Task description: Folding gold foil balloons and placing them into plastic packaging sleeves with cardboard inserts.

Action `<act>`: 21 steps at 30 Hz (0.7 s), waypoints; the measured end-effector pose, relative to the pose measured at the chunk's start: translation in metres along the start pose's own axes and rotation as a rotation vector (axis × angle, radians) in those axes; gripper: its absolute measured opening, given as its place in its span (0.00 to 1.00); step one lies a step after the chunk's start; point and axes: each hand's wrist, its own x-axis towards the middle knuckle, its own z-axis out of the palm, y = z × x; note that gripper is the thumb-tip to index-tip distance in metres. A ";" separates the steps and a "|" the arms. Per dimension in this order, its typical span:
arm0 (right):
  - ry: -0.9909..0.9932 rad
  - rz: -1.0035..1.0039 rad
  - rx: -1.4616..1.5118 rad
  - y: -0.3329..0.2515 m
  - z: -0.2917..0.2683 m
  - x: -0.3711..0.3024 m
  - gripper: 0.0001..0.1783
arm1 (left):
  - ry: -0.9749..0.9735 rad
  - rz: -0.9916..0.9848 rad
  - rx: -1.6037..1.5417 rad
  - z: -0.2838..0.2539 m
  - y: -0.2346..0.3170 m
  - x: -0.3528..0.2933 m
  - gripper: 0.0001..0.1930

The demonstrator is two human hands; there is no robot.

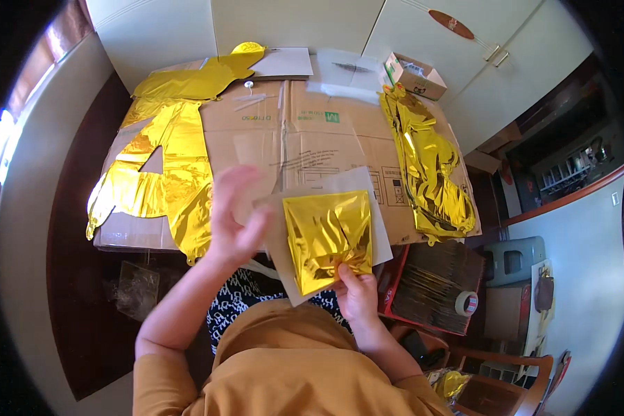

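A gold foil balloon (329, 239), folded into a flat square, lies over a pale sheet (383, 239) in front of my body. My right hand (358, 295) grips the lower edge of both, thumb on top of the foil. Just left of the sheet my left hand (237, 211) is raised over the cardboard, blurred by motion, its fingers apart and holding nothing. Spread flat at the table's left is a gold foil balloon with a triangular hole (180, 170). A long crumpled gold foil balloon (426, 170) lies at the right.
Flattened cardboard (243, 149) covers the table. More gold foil (187, 84) lies at the back left, near a white board (282, 62). A small open box (416, 75) stands at the back right. Below the table's right side, a red box (430, 288) holds stacked brown pieces and a tape roll (466, 303).
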 end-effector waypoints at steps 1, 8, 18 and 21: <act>-0.007 0.024 -0.007 0.005 0.001 -0.003 0.17 | 0.115 -0.390 -0.360 0.001 0.004 -0.003 0.20; -0.061 0.046 -0.171 0.058 -0.031 -0.027 0.25 | -0.164 -1.274 -1.206 -0.017 0.012 -0.049 0.12; -0.138 0.284 -0.128 -0.033 -0.035 -0.002 0.30 | -0.429 -1.418 -1.080 -0.051 0.045 -0.098 0.24; -0.108 0.149 -0.367 -0.022 -0.018 -0.017 0.19 | -0.450 -1.425 -1.040 -0.067 0.046 -0.117 0.26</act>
